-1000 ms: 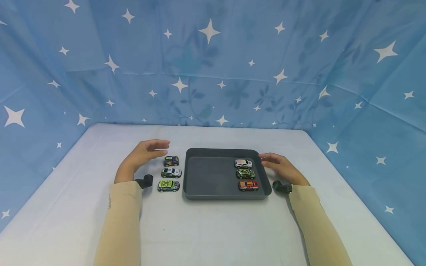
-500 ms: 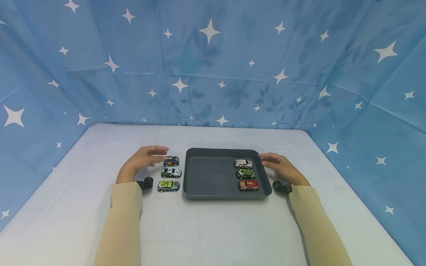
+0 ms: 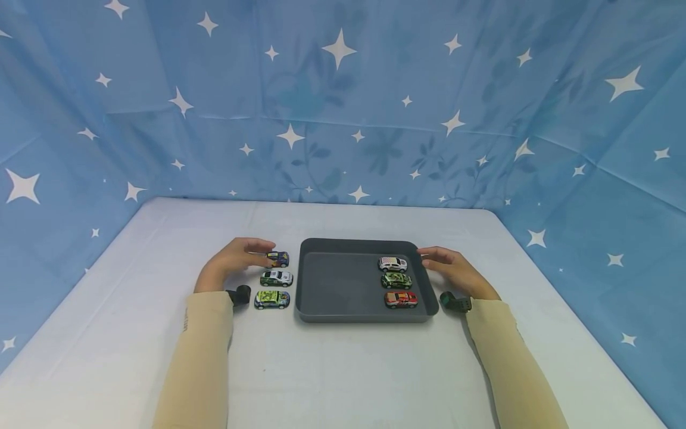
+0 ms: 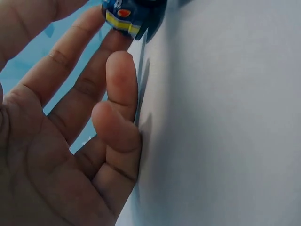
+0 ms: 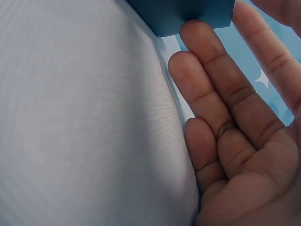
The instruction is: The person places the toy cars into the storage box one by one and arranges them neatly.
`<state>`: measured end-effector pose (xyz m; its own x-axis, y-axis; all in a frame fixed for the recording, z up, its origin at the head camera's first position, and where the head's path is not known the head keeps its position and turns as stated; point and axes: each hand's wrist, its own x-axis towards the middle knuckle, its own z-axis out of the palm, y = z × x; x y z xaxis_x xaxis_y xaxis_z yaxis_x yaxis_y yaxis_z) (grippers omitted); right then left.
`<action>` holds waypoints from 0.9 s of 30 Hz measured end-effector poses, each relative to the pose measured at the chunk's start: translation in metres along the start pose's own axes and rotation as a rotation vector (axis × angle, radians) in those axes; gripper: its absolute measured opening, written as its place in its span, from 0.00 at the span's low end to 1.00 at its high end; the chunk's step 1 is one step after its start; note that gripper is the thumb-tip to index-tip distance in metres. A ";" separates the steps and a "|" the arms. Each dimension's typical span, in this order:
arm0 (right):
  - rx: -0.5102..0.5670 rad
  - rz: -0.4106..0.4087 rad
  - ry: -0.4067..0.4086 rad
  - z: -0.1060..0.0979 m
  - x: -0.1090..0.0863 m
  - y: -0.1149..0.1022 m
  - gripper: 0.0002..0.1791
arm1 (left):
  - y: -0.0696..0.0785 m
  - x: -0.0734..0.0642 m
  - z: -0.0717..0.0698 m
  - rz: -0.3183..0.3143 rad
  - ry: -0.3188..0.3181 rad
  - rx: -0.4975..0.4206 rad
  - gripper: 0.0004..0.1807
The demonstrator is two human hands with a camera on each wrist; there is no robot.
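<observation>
My left hand (image 3: 238, 261) reaches over a small dark blue toy car (image 3: 278, 258) left of the tray. Its thumb overlaps the car's left end in the head view, and its fingers lie along the far side. In the left wrist view the same blue car (image 4: 134, 16) shows at the fingertips, cut off by the top edge. My right hand (image 3: 451, 268) rests beside the grey tray (image 3: 343, 317), fingertips at the far right rim. The right wrist view shows its fingers fairly straight, close to the tray's outer wall (image 5: 188, 14).
Left of the tray, a white-and-green toy car (image 3: 276, 278) and a yellow-green one (image 3: 271, 299) stand below the blue car. Inside the tray's right side are a white car (image 3: 393, 264), a green camouflage car (image 3: 396, 280) and a red car (image 3: 401, 299).
My left hand has come down and to the right, and its thumb now overlaps the blue toy car. The right hand, tray and cars have stayed in place.
</observation>
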<state>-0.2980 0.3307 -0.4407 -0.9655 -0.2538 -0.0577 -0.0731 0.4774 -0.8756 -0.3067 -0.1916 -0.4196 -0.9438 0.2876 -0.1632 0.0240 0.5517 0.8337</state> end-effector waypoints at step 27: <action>-0.005 0.004 0.001 0.001 -0.001 -0.003 0.28 | 0.003 0.001 0.001 -0.031 0.022 0.058 0.27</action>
<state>-0.2966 0.3293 -0.4387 -0.9660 -0.2515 -0.0606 -0.0708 0.4825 -0.8730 -0.3067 -0.1888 -0.4181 -0.9515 0.2521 -0.1764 0.0127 0.6050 0.7961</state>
